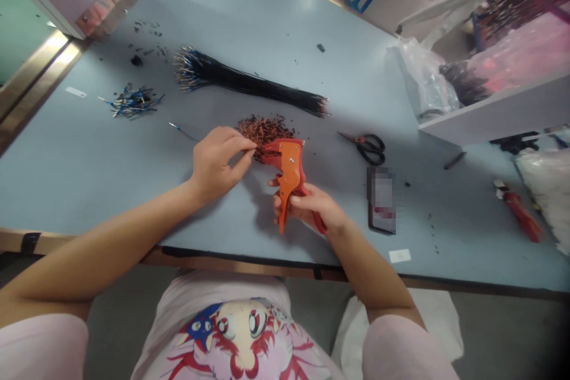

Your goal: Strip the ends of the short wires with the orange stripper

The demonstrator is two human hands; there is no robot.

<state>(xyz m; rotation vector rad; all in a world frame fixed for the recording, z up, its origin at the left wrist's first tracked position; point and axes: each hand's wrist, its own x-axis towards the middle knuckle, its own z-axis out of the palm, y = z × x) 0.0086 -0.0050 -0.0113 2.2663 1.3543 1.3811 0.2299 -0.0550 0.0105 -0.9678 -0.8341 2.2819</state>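
Observation:
My right hand is wrapped round the handles of an orange and red wire stripper, its jaws pointing left. Pinched in the fingers of my left hand is a thin black wire, whose metal-tipped end with a blue band sticks out to the left. The wire's other end is at the stripper's jaws; whether they grip it I cannot tell. Behind the tool lies a heap of coppery and black wire scraps. Farther back, a long bundle of black wires has blue and metal ends on its left.
Cut blue-banded ends lie in a pile at left. To the right are scissors, a phone, a white label and a red-handled tool. A shelf with plastic bags borders the right side.

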